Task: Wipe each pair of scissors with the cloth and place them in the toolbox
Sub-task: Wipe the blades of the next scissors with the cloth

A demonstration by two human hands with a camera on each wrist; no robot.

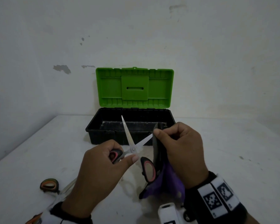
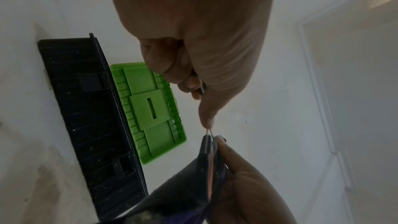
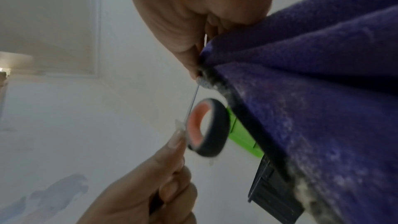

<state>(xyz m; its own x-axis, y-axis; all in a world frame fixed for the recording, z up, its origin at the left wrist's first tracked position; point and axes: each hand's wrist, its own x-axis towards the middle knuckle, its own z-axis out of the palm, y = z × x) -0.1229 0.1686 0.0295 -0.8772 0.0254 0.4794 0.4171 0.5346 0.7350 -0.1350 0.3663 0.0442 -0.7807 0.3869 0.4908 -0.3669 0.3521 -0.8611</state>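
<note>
My left hand [image 1: 110, 160] grips one black-and-pink handle of a pair of scissors [image 1: 132, 148], blades spread apart in front of the toolbox. The other handle loop [image 1: 148, 171] hangs free. My right hand [image 1: 176, 143] pinches a purple and black cloth [image 1: 166, 178] around the tip of the right blade. In the right wrist view the cloth [image 3: 312, 91] fills the right side and the handle loop [image 3: 206, 127] sits below the pinching fingers. The left wrist view shows the hand [image 2: 193, 57] curled on a handle. The toolbox [image 1: 102, 126] stands open, black base, green lid [image 1: 134, 86] upright.
Another pair of scissors [image 1: 50, 185] with an orange-lined handle lies on the white table at the lower left, partly hidden by my left forearm. A third orange handle [image 1: 34, 219] peeks in at the bottom left edge. A white wall stands close behind the toolbox.
</note>
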